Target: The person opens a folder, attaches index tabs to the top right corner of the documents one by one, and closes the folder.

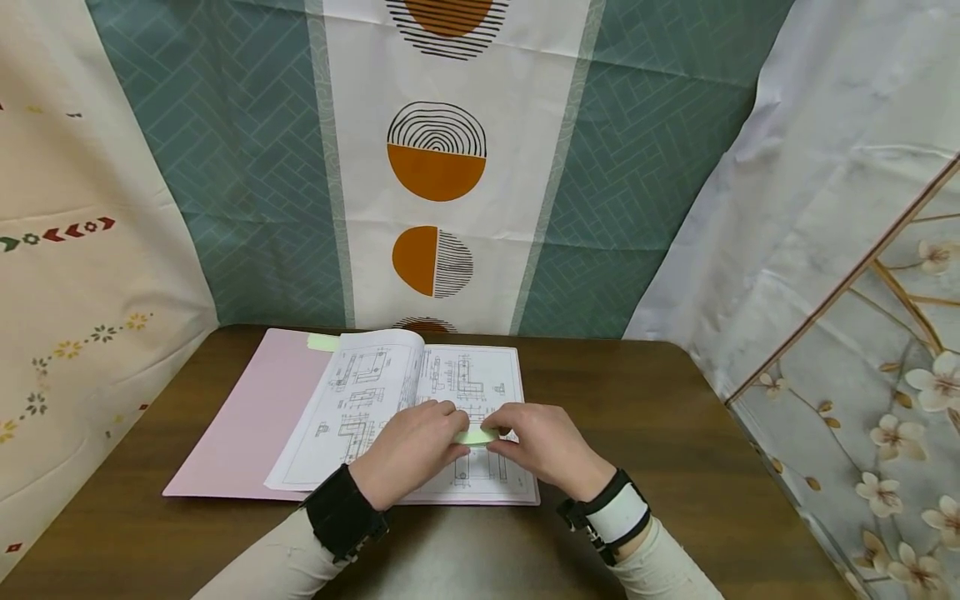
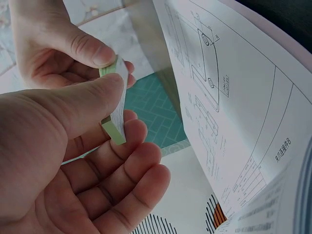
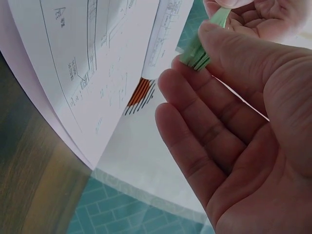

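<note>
A small pad of pale green sticky notes (image 1: pixel 476 436) is held over the right page of an open booklet (image 1: pixel 491 371) of technical drawings. My left hand (image 1: pixel 416 446) pinches one end of the pad between thumb and forefinger. At the other end, my right hand (image 1: pixel 546 437) grips it with thumb and fingertips. In the left wrist view the thick edge of the pad (image 2: pixel 114 132) shows its stacked sheets. The right wrist view has the pad's near end (image 3: pixel 197 54) with slightly spread layers, while the remaining right fingers (image 3: pixel 183 134) hang loosely curved.
The booklet's pink cover (image 1: pixel 232 433) lies spread to the left on the brown wooden table (image 1: pixel 615 400). A green sticky note (image 1: pixel 322 342) sits at the cover's top edge, partly under the turned pages. Patterned cloth (image 1: pixel 630 167) hangs behind the table and at both sides.
</note>
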The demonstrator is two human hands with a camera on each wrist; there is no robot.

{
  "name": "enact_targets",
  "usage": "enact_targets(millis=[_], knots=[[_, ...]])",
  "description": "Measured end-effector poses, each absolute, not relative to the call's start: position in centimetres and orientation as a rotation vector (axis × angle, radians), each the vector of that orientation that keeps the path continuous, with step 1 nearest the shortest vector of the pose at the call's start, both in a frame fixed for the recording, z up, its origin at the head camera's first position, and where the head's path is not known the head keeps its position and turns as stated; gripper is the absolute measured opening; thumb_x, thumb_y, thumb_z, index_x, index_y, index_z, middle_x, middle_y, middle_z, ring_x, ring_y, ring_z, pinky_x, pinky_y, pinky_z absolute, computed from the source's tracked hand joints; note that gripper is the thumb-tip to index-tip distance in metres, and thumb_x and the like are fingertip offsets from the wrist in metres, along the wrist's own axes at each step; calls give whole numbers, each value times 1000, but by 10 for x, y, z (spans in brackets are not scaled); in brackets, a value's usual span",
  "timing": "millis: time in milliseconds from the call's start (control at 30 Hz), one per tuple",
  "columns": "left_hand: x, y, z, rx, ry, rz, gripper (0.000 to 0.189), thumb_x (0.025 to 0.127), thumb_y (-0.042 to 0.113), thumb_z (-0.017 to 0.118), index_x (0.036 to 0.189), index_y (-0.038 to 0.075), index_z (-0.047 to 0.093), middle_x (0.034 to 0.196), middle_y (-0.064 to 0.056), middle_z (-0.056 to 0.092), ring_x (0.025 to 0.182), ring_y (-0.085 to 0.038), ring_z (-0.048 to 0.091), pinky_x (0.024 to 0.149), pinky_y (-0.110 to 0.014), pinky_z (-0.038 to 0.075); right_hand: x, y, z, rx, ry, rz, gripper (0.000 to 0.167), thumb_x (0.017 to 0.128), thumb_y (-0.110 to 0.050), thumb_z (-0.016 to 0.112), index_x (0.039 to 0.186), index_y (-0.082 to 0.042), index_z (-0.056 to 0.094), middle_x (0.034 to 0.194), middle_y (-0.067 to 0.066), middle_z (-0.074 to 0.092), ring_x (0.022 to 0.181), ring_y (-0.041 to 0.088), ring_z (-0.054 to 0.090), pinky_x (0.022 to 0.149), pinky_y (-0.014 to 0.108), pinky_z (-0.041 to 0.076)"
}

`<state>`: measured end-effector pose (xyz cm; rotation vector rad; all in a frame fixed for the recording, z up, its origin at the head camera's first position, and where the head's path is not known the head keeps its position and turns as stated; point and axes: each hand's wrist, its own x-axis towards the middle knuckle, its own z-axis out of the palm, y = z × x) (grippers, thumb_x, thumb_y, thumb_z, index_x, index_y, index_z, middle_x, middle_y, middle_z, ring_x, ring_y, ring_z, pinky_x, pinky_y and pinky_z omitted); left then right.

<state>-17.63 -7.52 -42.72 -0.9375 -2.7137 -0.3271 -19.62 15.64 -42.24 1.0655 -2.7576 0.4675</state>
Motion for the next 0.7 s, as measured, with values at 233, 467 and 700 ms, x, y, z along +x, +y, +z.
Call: enact_targets(millis=[233,467,700], knots=[[-176,-74,-428,-933,-2690,-327,26,92,28,94,105,12,78,91,2,71,77,-12,60,68,-29,52,-196,160,-419,1055,-2748,526,24,89,-19,95,111,-16,86,100,-4,80,89,15,76,76,32,60],[-176,-74,-426,-934,-2690,-328,27,91,28,94,107,12,79,92,1,73,77,-14,61,68,-30,53,-196,162,-417,1054,-2738,533,25,90,-20,95,112,-16,86,102,-3,81,90,16,77,78,33,61],[-175,-75,-428,-940,-2683,-329,26,92,28,94,104,12,78,89,2,71,76,-13,60,67,-29,52,-196,162,-417,1072,-2687,505,15,92,-18,92,106,-20,87,98,-10,79,87,5,72,76,30,60]])
